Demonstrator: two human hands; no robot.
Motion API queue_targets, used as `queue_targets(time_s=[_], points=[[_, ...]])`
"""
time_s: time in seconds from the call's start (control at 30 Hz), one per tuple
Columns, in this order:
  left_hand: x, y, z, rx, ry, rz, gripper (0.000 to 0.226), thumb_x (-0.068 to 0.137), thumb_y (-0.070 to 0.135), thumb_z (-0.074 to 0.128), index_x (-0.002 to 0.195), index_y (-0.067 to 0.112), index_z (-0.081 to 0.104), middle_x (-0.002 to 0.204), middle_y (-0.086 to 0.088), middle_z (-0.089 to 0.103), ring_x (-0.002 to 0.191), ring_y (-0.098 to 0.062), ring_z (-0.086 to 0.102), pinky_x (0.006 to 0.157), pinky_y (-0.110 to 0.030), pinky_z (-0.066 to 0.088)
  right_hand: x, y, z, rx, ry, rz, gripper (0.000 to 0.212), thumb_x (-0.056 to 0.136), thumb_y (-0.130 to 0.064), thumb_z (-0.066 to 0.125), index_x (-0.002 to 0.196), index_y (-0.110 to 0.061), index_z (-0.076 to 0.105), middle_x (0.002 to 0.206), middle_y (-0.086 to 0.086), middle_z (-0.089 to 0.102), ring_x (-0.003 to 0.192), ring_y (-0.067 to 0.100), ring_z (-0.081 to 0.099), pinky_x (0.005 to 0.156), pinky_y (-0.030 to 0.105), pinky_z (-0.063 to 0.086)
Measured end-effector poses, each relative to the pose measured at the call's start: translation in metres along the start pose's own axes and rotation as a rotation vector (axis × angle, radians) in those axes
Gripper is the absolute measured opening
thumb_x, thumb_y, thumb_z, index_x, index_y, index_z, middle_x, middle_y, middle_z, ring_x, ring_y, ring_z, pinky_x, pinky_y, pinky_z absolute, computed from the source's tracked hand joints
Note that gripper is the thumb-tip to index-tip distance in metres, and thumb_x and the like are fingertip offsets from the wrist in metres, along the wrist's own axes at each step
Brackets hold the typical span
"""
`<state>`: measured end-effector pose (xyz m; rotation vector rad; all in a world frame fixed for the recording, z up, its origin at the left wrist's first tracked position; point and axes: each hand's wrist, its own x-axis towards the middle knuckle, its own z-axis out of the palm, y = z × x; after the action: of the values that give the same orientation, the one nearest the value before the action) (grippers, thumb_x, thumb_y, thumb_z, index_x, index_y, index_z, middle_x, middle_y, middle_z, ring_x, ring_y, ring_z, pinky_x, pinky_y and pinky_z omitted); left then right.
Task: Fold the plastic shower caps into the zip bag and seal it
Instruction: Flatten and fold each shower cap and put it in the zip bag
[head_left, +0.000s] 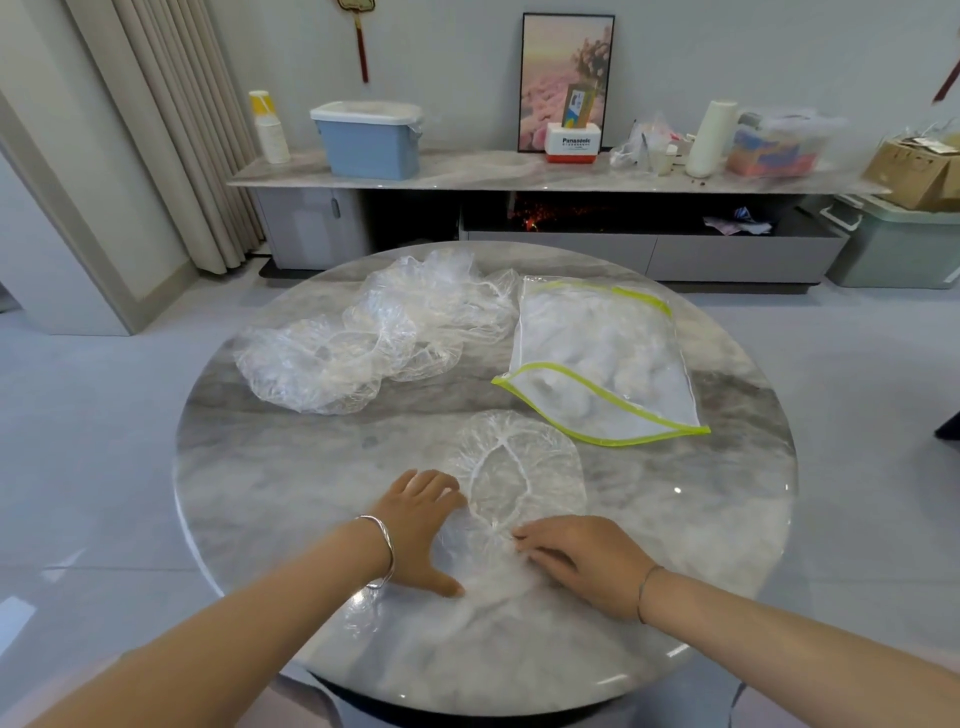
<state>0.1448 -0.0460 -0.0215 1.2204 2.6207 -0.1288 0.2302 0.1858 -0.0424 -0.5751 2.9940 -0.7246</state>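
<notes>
Two bare forearms reached in from the near edge over a round marble table (291, 483). The left hand (421, 525), with a silver bangle (383, 551) on its wrist, lay palm down with fingers straight and the thumb spread wide, pressing the left edge of a clear shower cap (524, 467). The right hand (582, 561) also lay palm down, its fingers stretched out flat and pointing left, resting on the near edge of the same cap. Neither hand gripped anything. The cap lay flattened on the near middle of the table, its gathered elastic rim forming a pale oval loop.

Just beyond the cap, to the right, lay a clear zip bag (613, 332) edged in yellow-green, its mouth gaping open at the near end. Pale crumpled plastic showed inside it. To the left of the bag, on the far left part of the table, sat a loose pile of shower caps (374, 338), crumpled and overlapping.

Farther back, against the wall, stood a long low sideboard (467, 176). On it were a blue lidded box (369, 143), a framed pink picture (566, 57) and a white roll (711, 137). A beige curtain (171, 130) hung at far left
</notes>
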Motion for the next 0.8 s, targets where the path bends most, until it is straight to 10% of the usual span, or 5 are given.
queue_targets(time_s=[0.1,0.23,0.37,0.57,0.8], points=[[0.0,-0.008,-0.006,-0.073,-0.01,0.0,0.089,0.058,0.067,0.042,0.136,0.026,0.04,0.149,0.006,0.028,0.142,-0.016,0.014,0.116,-0.033,0.003,0.007,-0.005,-0.008,0.493,0.056,0.275,0.018,0.094,-0.016,0.053,0.084,-0.013,0.067,0.086,-0.004,0.07,0.083,0.006,0.065,0.081,0.025,0.05],[0.003,-0.01,-0.011,-0.484,0.12,-0.109,0.049,0.078,0.056,0.044,0.102,0.021,0.067,0.107,0.004,0.067,0.108,-0.013,0.058,0.098,-0.026,0.038,0.019,-0.009,-0.021,0.917,0.204,0.558,0.025,0.097,-0.005,0.044,0.075,-0.005,0.057,0.065,0.009,0.066,0.05,0.017,0.063,0.051,0.022,0.049],[0.006,-0.006,-0.013,-0.87,0.171,-0.23,0.022,0.092,0.025,0.058,0.071,0.018,0.061,0.072,0.009,0.071,0.068,0.002,0.062,0.078,-0.024,0.048,0.022,-0.001,-0.023,0.892,0.26,0.67,0.024,0.097,-0.008,0.045,0.076,-0.005,0.056,0.049,0.003,0.06,0.034,0.016,0.053,0.037,0.02,0.038],[0.016,0.001,-0.009,-0.854,0.152,-0.381,0.024,0.091,0.024,0.059,0.068,0.02,0.053,0.041,0.015,0.056,0.037,0.002,0.045,0.044,-0.01,0.034,0.025,0.006,-0.019,0.735,0.275,0.714,0.022,0.095,-0.015,0.051,0.075,-0.006,0.053,0.049,0.004,0.059,0.035,0.017,0.048,0.039,0.021,0.039],[0.024,0.004,-0.009,-0.366,0.267,-0.489,0.025,0.091,0.041,0.052,0.103,0.02,0.049,0.095,0.002,0.062,0.092,-0.019,0.059,0.078,-0.028,0.039,0.026,0.012,-0.017,0.143,0.386,0.528,0.024,0.092,-0.031,0.054,0.109,-0.015,0.05,0.101,-0.005,0.055,0.09,0.014,0.052,0.075,0.03,0.04]])
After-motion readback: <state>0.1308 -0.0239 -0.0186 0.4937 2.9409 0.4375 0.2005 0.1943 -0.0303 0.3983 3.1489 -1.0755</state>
